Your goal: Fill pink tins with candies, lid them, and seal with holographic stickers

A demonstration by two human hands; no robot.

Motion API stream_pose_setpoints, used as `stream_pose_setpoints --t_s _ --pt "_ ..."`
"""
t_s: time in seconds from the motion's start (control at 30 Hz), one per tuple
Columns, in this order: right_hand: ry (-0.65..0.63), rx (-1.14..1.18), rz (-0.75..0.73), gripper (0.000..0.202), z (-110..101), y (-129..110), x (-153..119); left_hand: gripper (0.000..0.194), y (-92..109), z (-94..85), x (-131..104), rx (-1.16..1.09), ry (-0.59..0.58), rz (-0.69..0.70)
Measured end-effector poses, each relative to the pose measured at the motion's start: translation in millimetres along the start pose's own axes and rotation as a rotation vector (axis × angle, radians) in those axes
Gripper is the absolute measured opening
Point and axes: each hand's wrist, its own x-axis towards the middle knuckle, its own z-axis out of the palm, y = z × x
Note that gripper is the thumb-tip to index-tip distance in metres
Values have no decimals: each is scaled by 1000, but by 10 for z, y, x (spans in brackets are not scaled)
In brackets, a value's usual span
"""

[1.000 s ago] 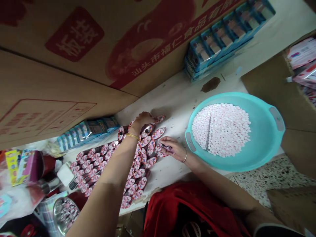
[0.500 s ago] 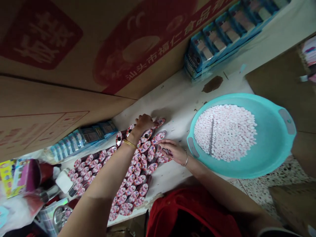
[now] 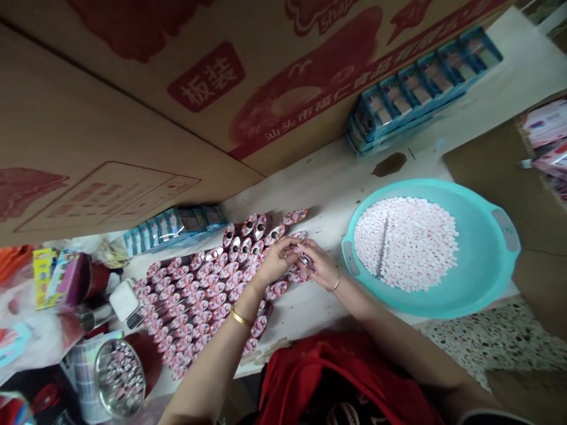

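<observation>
My left hand [image 3: 277, 261], with a gold bangle at the wrist, has its fingertips pressed together against those of my right hand. My right hand [image 3: 322, 268], wearing a thin silver bangle, pinches a small shiny metal piece [image 3: 305, 260]. What my left fingers hold, if anything, is too small to make out. Rows of oval pink-and-red tins [image 3: 204, 304] stand around and left of my hands; several at the back show dark round openings. Right of my hands, a turquoise basin [image 3: 482, 260] holds many small pale pink candies [image 3: 411, 242] and a thin stick.
Large cardboard boxes [image 3: 177, 136] line the back. Blue packs [image 3: 398, 97] stand behind the basin, with more blue packs [image 3: 172, 227] at the left. A metal bowl [image 3: 100, 378] of small pieces, a white device [image 3: 125, 302] and bags are at the left edge.
My left hand has come back from the rear tins and now meets my right hand. The camera view has shifted, showing more of the tins and the metal bowl.
</observation>
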Motion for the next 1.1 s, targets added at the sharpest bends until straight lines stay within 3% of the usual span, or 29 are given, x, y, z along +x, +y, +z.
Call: stream_pose_setpoints --t_s 0.1,0.2,0.4,0.47,0.6,0.7,0.8,0.93,1.0,1.1 --pt "-36 8 23 38 94 106 15 19 -113 5 -148 -171 118 -68" --pt "-36 50 29 38 130 172 46 25 -164 -59 -126 -191 123 -153" --pt "16 35 78 33 60 143 46 20 -267 -325 149 292 446 -328" --pt "17 7 84 34 37 130 22 21 -286 -397 257 491 398 -423" --pt "24 -35 96 37 12 135 -3 29 -265 -497 446 781 169 -556" --pt "33 -37 107 39 9 160 19 40 -242 -565 553 902 61 -633" --pt "48 -10 122 40 29 189 56 49 -222 -601 582 937 38 -685" --pt "102 11 110 41 65 210 62 42 -190 -469 361 830 208 -544" --pt "141 12 95 42 81 225 41 37 -199 -315 141 602 289 -367" --pt "125 -23 74 41 122 297 4 28 -260 -79 -228 224 286 -114"
